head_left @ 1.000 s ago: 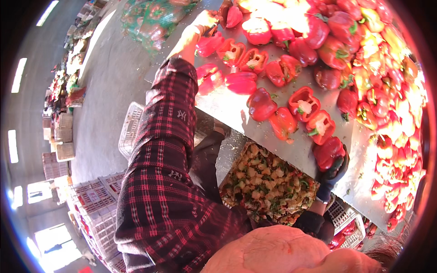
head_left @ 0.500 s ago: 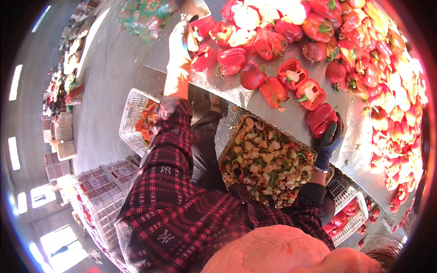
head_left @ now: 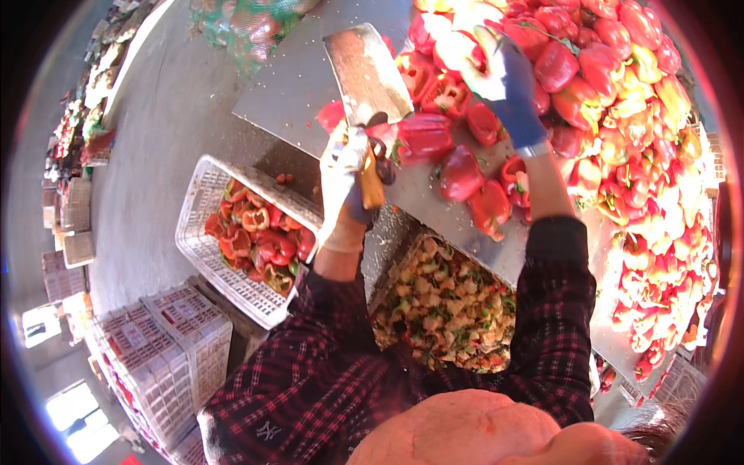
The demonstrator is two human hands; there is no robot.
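Observation:
My left hand, in a pale and dark glove, is closed around the wooden handle of a cleaver. Its broad, stained blade points away over the metal table. Right beside that hand lies a red bell pepper; another red piece shows left of the blade. My right hand, in a blue and whitish glove, reaches among the red peppers at the far side. Glare blurs its fingertips, next to a sunlit pepper. Several cut peppers show pale insides between my hands.
A large heap of red peppers covers the table's right. Below its near edge stands a container of cut-off cores. To the left are a white crate of pepper pieces, stacked crates and a green mesh bag.
My right hand has left the cut pepper near the table's front edge and moved to the far peppers. My left hand has come nearer with the cleaver, whose blade now shows fully.

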